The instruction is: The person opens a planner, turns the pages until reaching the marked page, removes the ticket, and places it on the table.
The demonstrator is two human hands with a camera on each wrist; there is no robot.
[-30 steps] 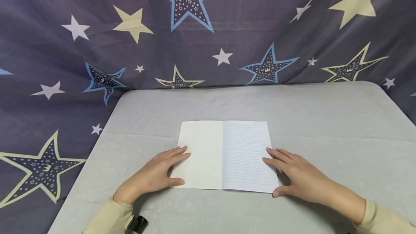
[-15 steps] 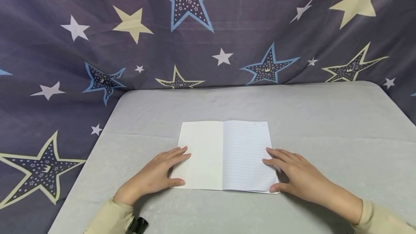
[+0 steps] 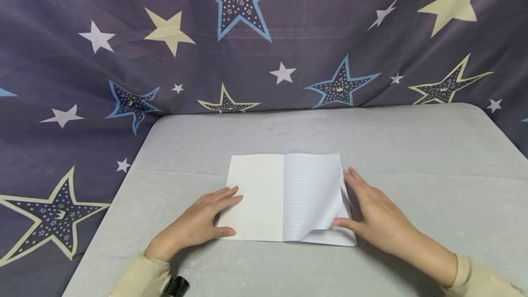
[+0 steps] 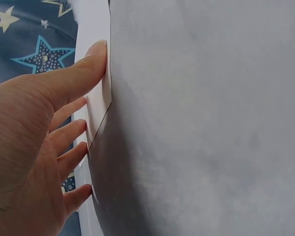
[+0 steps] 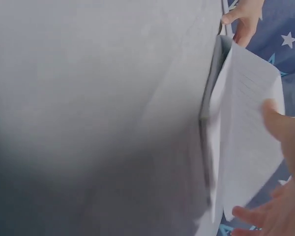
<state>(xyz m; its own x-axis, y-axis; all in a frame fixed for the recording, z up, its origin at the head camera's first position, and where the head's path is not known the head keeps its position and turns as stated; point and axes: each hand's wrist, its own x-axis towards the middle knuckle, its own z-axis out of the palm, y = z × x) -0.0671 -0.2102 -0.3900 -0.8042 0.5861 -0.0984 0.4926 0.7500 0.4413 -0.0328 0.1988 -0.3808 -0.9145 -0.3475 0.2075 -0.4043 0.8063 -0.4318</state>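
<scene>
An open notebook [image 3: 255, 182] lies on the grey cloth, with a blank page on its left and a lined page [image 3: 299, 191] on its right. My left hand [image 3: 194, 221] rests on the left page's outer edge, fingers and thumb spread; the left wrist view shows the thumb along the cover edge. At the notebook's right side is my right hand [image 3: 381, 219], its thumb touching the bent-up lower corner of the lined page. Its straight fingers are by the outer edge. In the right wrist view the lined sheet stands up from the pages below, the thumb [image 5: 273, 115] over it.
The table [image 3: 247, 269] is covered in grey cloth. A dark curtain [image 3: 330, 22] with printed stars hangs behind it and along its left side. Something black [image 3: 177, 285] shows at the left sleeve's cuff.
The lined page's lower right corner has lifted and curled leftward, with the right thumb moving up and left. The right fingers have shifted off the page to its edge. The left hand stays put.
</scene>
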